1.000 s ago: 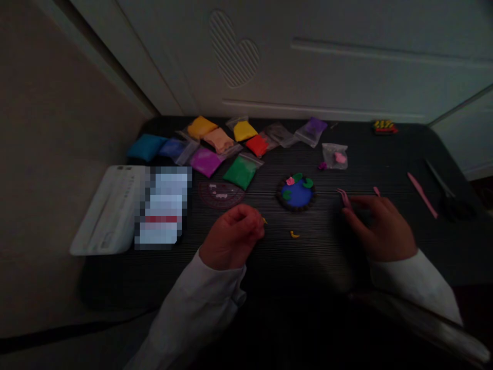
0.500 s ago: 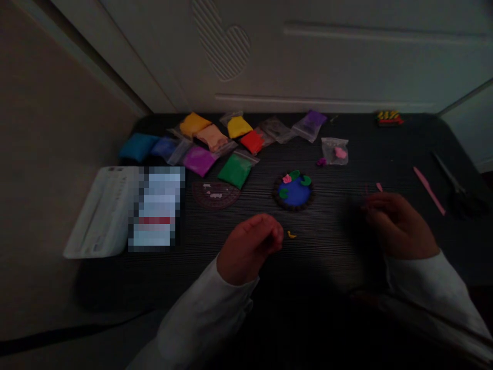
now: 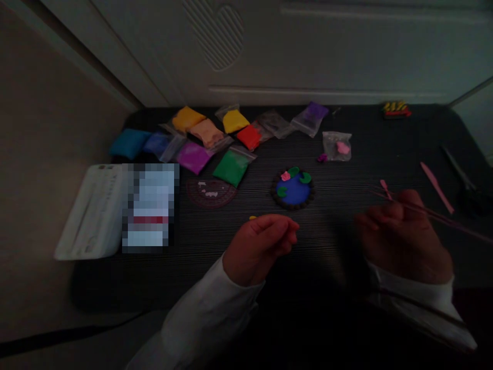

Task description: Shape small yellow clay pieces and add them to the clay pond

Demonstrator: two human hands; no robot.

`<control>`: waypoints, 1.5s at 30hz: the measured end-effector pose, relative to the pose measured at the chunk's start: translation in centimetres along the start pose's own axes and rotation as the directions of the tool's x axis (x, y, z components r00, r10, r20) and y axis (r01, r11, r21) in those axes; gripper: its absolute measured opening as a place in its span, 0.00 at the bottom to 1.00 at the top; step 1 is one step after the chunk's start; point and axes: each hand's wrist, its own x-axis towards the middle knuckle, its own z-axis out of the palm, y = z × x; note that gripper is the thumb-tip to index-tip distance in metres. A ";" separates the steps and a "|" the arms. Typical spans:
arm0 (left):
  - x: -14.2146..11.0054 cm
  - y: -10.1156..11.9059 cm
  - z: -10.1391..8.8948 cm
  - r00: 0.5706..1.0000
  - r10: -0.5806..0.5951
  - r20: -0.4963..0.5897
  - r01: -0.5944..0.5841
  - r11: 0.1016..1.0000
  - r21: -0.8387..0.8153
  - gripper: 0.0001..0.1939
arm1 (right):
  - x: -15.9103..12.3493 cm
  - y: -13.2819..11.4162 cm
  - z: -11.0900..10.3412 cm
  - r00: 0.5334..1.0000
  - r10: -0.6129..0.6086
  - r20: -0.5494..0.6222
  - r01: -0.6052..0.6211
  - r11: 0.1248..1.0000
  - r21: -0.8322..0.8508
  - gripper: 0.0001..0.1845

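My left hand (image 3: 262, 246) is closed in a pinch above the front of the table. Whatever its fingertips hold is hidden. Just behind its knuckles a small yellow piece (image 3: 252, 218) peeks out. My right hand (image 3: 404, 236), somewhat blurred, is closed on a thin pinkish tool (image 3: 442, 216) that crosses its fingers and sticks out on both sides; its exact kind is unclear. Beyond that hand shows the paddle-like end of a pink modelling tool (image 3: 384, 186). Between and behind the hands lies a round clay pond (image 3: 293, 190), blue with a dark beaded rim, green lily pads and a pink flower.
Bags of coloured clay, including a green one (image 3: 231, 167), lie along the back left. A clear protractor (image 3: 211, 192) carries whitish bits. At left lie a white packet (image 3: 92, 210) and a blurred-out screen (image 3: 152, 205). A pink knife (image 3: 437, 187) and scissors (image 3: 464, 177) are at right.
My left hand has shifted slightly right, over where a curved yellow piece lay. My right hand has turned, and the thin tool now lies across its fingers, much more of it showing.
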 end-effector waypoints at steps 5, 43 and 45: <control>0.3 -0.1 0.2 1.000 -0.016 0.008 0.016 1.000 -0.017 0.11 | -0.7 0.7 3.1 0.989 -0.023 0.144 0.039 0.994 -0.104 0.11; 0.0 0.1 0.2 1.000 -0.014 -0.005 0.014 0.997 -0.071 0.09 | -1.8 1.7 6.4 0.891 -0.254 0.376 0.413 0.798 -0.439 0.17; 0.0 0.0 0.3 1.000 -0.001 -0.002 0.001 0.997 -0.077 0.08 | -1.8 1.8 6.3 0.891 -0.257 0.376 0.417 0.790 -0.449 0.18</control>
